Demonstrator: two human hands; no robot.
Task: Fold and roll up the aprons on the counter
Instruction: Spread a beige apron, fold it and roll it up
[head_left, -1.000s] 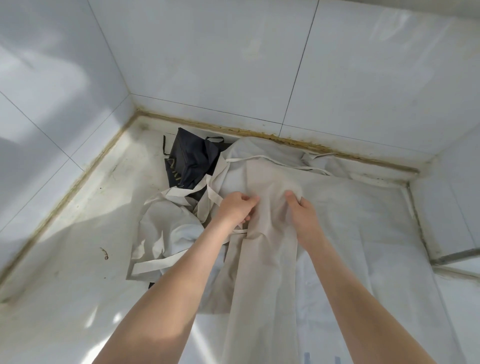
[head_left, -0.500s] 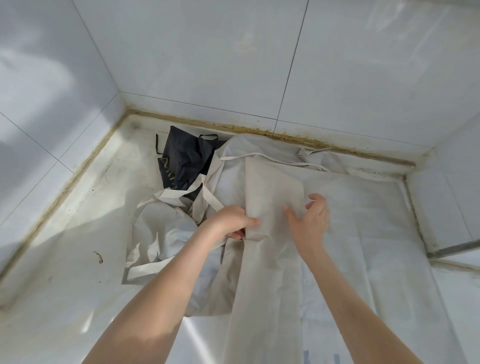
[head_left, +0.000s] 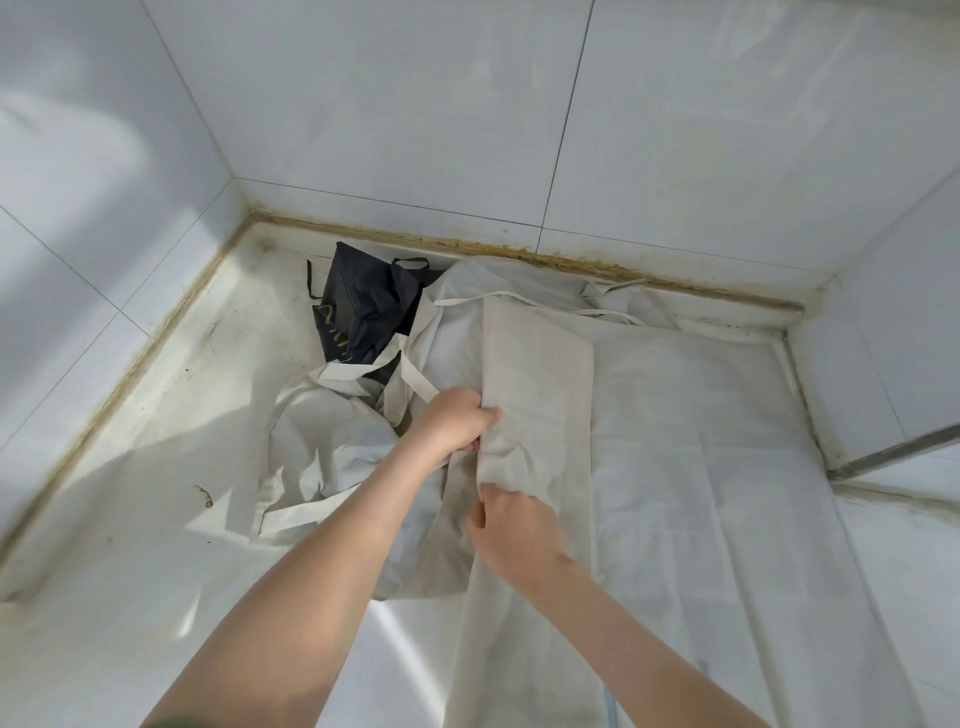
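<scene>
A beige apron (head_left: 540, 374) lies folded into a long strip down the middle of the white counter (head_left: 130, 597). My left hand (head_left: 452, 421) grips the strip's left edge, fingers curled round the cloth. My right hand (head_left: 514, 530) pinches the same left edge lower down, nearer to me. A crumpled pale apron (head_left: 322, 431) with loose straps lies to the left of the strip. A dark navy apron (head_left: 363, 306) sits bunched behind it near the back wall.
A large white sheet (head_left: 727, 441) covers the counter's right side under the strip. Tiled walls (head_left: 415, 104) close the counter at the back, left and right. A metal rail (head_left: 893, 452) runs along the right edge. A small brown scrap (head_left: 205, 496) lies on the left.
My right hand has moved from the strip's right side down and left to its left edge, nearer me, and now pinches the cloth. My left hand keeps its grip.
</scene>
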